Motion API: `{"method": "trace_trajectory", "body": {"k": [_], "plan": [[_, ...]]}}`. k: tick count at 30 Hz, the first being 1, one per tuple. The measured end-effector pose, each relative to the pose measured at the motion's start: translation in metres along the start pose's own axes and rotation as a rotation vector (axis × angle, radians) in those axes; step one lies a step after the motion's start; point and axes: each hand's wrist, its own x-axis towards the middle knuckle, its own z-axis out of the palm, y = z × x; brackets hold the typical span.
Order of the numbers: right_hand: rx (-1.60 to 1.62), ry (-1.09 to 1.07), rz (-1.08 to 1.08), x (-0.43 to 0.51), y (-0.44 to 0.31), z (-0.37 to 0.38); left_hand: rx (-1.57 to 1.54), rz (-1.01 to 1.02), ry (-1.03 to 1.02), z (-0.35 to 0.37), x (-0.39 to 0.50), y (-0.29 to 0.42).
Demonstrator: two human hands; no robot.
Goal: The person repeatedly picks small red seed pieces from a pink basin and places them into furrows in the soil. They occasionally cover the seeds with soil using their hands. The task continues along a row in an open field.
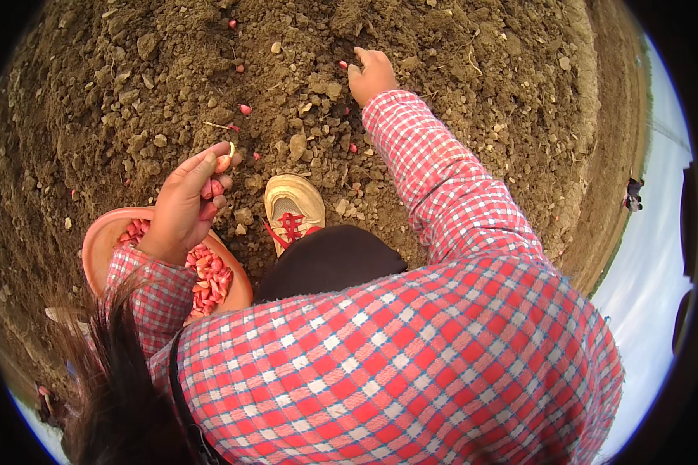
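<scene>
Several pink-coated seeds lie in my left hand (180, 200), held against the fingers. One of them, a seed with a pale sprout (224, 162), sits between thumb and fingertips. Under that wrist is an orange plastic basin (241, 279) holding many pink seeds (211, 279). My right hand (373, 75) reaches down to the tilled soil at the upper middle, thumb and index finger apart. Beside its thumb a pink seed (342, 64) rests on the soil; nothing shows between those fingertips. More seeds lie on the ground in two rough lines, among them one pink seed (245, 109) between my hands.
Cloddy brown soil (168, 75) with small stones spreads all around. A tan shoe with red laces (294, 203) stands below the seeds, next to my dark-clothed knee (337, 261). Far off at the right edge is a person (634, 195). Dark hair hangs at the lower left.
</scene>
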Motion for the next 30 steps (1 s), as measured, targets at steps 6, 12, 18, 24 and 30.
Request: {"method": "trace_trajectory", "body": {"k": [6,12,18,24,30], "plan": [[0.483,-0.4,-0.731,-0.084,-0.083,-0.004,-0.061,0.017,-0.066,0.001,0.005,0.005],[0.527,-0.53,-0.631,-0.1,-0.11,0.007,-0.034,-0.034,-0.091,0.003,0.0,-0.001],[0.742,-0.856,-0.288,-0.091,-0.103,0.002,0.013,-0.032,-0.085,0.02,-0.003,0.001],[0.607,-0.687,-0.278,-0.061,-0.091,-0.03,0.044,-0.065,-0.047,0.029,-0.001,0.009],[-0.034,-0.152,-0.107,0.064,-0.061,-0.051,0.058,-0.095,0.016,0.017,0.012,0.011]]}}
